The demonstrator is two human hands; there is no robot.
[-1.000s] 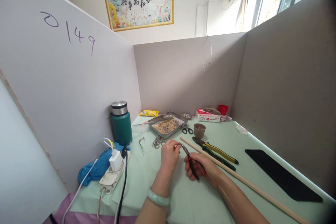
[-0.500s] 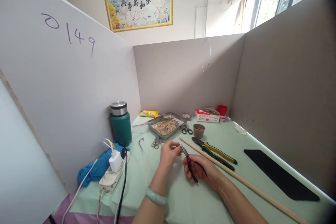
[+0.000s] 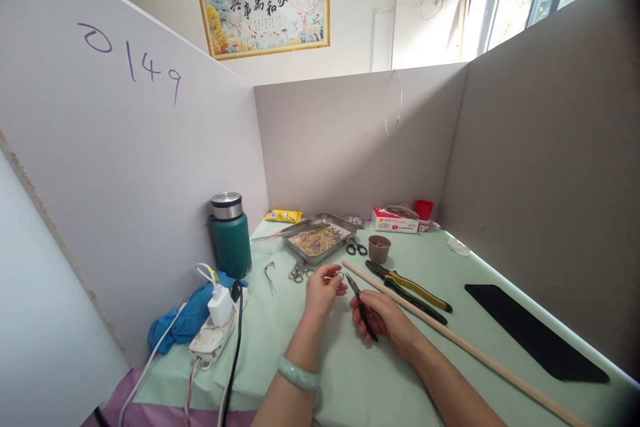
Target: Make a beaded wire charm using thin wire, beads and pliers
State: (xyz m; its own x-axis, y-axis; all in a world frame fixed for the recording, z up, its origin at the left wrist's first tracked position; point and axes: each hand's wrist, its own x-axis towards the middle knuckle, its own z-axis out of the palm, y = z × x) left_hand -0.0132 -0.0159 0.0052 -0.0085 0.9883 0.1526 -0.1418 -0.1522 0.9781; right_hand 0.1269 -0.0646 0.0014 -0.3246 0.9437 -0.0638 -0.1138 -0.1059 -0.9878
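My left hand (image 3: 323, 290) is pinched on a small loop of thin wire (image 3: 342, 274) that pokes out past the fingertips. Its far end is too fine to make out. In my right hand (image 3: 385, 320) is a pair of needle-nose pliers (image 3: 361, 310) with dark handles, the jaws pointing up and left. The pliers' tip is close to the wire loop but appears apart from it. Just beyond my left hand lies a small heap of wire rings (image 3: 299, 271) with red bits. More bent wire pieces (image 3: 270, 278) rest farther left.
A metal tray (image 3: 320, 261) of gold beads stands behind, beside scissors (image 3: 357, 249) and a brown cup (image 3: 379, 250). A wooden dowel (image 3: 470, 343) runs diagonally on the right, near large pliers (image 3: 420, 290) and a black strip (image 3: 533, 330). On the left stand a green bottle (image 3: 231, 243) and a power strip (image 3: 215, 340).
The pliers have drawn slightly away from my left fingertips, and their handles have come closer together. The wire loop now shows at my left fingers. My left hand has barely moved.
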